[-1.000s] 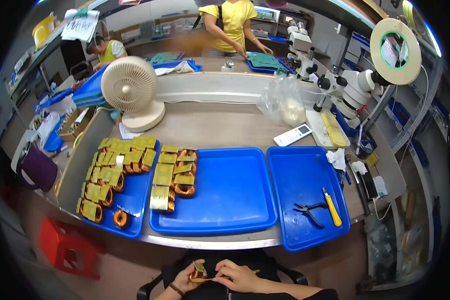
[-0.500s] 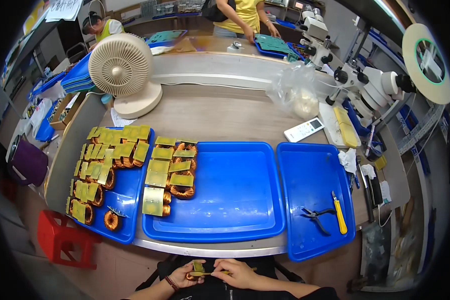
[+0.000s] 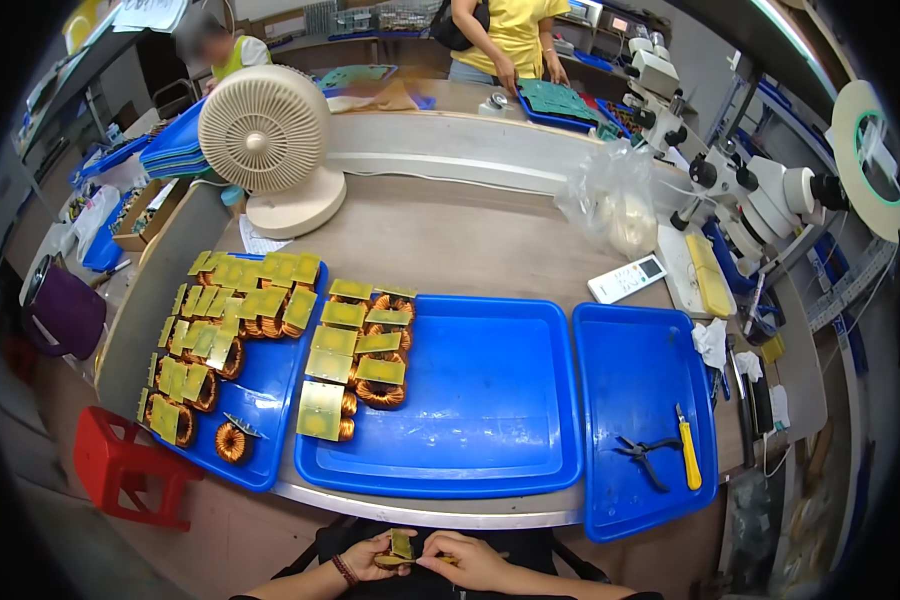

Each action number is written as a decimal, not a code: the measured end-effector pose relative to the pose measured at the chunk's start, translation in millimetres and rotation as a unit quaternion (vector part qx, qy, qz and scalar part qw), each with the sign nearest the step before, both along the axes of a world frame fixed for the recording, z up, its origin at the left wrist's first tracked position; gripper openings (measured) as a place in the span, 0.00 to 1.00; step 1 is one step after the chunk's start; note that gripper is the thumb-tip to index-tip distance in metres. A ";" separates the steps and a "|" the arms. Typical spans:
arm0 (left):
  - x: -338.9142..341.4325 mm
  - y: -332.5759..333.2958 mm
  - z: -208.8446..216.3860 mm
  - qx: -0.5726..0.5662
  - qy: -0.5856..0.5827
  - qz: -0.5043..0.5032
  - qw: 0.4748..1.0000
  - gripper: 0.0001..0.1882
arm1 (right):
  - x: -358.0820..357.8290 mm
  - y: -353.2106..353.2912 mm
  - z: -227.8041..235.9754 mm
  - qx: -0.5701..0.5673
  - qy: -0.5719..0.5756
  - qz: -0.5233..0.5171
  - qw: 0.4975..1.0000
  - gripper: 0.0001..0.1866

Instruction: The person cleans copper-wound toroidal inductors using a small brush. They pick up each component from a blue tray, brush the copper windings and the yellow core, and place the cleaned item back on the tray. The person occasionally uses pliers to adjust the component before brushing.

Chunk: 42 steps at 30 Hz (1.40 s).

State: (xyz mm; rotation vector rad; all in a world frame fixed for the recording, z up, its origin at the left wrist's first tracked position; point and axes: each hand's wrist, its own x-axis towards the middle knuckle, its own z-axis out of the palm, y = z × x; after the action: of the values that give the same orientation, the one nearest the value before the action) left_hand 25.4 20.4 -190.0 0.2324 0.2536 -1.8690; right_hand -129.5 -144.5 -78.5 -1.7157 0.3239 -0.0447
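Observation:
Low in the view, in front of the table edge, my left hand [image 3: 368, 559] is closed round a copper coil with a small yellow-green board [image 3: 401, 543] on it. My right hand [image 3: 467, 560] pinches a slim yellow tool [image 3: 394, 561], whose tip lies against the coil; its exact kind is too small to tell. More wire-wound copper coils with yellow-green boards [image 3: 319, 411] stand at the left end of the middle blue tray [image 3: 445, 484]. Many others crowd the left blue tray [image 3: 257, 476], where one coil [image 3: 232, 442] sits apart at the front.
The right blue tray [image 3: 610, 520] holds black-handled pliers [image 3: 647, 460] and a yellow utility knife [image 3: 689, 450]. Behind stand a beige fan [image 3: 265, 140], a white remote control [image 3: 627, 279], a plastic bag [image 3: 620, 205] and a microscope [image 3: 760, 190]. A red stool [image 3: 135, 465] is at left. Two people are beyond the partition.
The whole view has shifted slightly, so the table's things sit further right and lower. My right hand has moved a little with the tool, close beside the coil in my left hand.

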 end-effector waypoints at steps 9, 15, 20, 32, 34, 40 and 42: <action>-4.1 -2.2 -1.6 -0.040 -0.045 0.000 0.998 0.30 | -10.9 11.5 0.1 -0.037 0.003 0.010 0.999 0.08; -10.4 -1.2 1.2 -0.056 -0.048 0.000 0.997 0.31 | -20.9 18.5 -1.4 -0.035 -0.033 0.011 0.999 0.10; -9.0 -3.8 0.9 -0.036 -0.067 0.010 0.997 0.31 | -20.1 13.4 -4.6 -0.028 -0.051 -0.004 0.998 0.09; -9.5 -2.8 -3.2 -0.053 -0.026 0.002 0.998 0.31 | -19.0 16.3 -0.6 -0.023 -0.038 0.027 0.999 0.08; -5.0 -6.6 -2.6 -0.054 -0.027 0.002 0.998 0.32 | -17.3 16.1 0.5 -0.029 -0.043 0.028 0.998 0.08; -8.6 -2.4 -0.2 -0.074 -0.005 0.010 0.997 0.31 | -17.5 23.7 -0.7 -0.046 -0.054 0.036 0.997 0.08; -9.2 -2.1 -1.2 -0.075 -0.003 0.006 0.997 0.30 | -17.2 25.5 2.0 -0.050 -0.054 0.038 0.997 0.08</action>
State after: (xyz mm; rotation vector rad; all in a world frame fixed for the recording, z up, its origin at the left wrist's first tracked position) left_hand 16.2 18.3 -191.2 0.1338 0.1086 -1.8648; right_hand -146.7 -119.0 -76.5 -1.8157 0.1784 -0.0978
